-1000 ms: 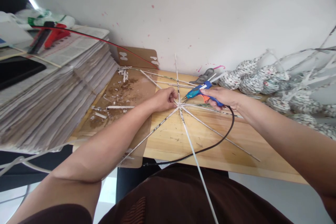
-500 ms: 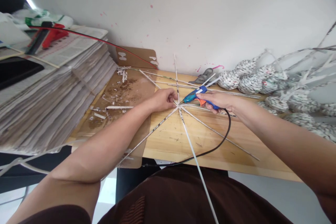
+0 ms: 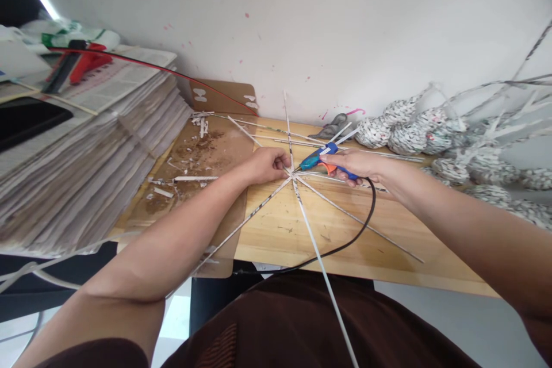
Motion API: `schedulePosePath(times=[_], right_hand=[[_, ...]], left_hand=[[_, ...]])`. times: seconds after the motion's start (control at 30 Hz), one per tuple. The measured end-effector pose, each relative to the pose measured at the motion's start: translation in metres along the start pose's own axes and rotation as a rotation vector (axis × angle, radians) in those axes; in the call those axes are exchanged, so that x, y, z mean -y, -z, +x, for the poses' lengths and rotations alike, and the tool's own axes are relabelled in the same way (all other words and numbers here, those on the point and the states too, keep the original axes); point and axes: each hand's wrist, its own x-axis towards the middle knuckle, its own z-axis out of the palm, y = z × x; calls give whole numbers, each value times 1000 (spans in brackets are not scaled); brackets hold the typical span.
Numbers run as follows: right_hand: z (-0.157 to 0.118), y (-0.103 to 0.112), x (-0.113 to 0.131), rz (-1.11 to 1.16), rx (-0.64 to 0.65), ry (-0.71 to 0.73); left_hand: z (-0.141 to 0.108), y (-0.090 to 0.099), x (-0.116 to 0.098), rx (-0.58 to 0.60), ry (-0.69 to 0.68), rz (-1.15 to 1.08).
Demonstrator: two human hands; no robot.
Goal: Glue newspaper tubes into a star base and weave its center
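Note:
Several thin rolled-newspaper sticks [image 3: 311, 229] cross at one centre and spread out like spokes over the wooden table. My left hand [image 3: 271, 165] pinches one paper stick close to that crossing, just left of it. Wrapped around the handle of a blue hot glue gun [image 3: 319, 156] with an orange trigger is my right hand [image 3: 351, 165]. The gun's nozzle points down and left at the crossing, so near that I cannot tell whether it touches. A black cord [image 3: 371, 213] curves from the gun's handle toward the table's front edge.
On the left stands a tall newspaper stack [image 3: 146, 126] with a phone [image 3: 32, 118] and a red-handled tool [image 3: 88, 62] on it. A brown board [image 3: 215, 152] holds paper scraps. Grey-handled scissors [image 3: 334, 126] lie by the wall. Woven paper pieces [image 3: 414, 129] crowd the right side.
Both hands and the glue gun hold nearly the same place at the crossing. The whole view has shifted slightly.

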Motion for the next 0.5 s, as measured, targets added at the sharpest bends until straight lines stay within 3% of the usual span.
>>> schedulePosePath(times=[0.3,0.5], right_hand=[[-12,8,-1,59,-79,19],[-7,0,2,97,-25,41]], left_hand=[[1,-1,0,-12,20,-25],[0,-1,-2,-19,27,-27]])
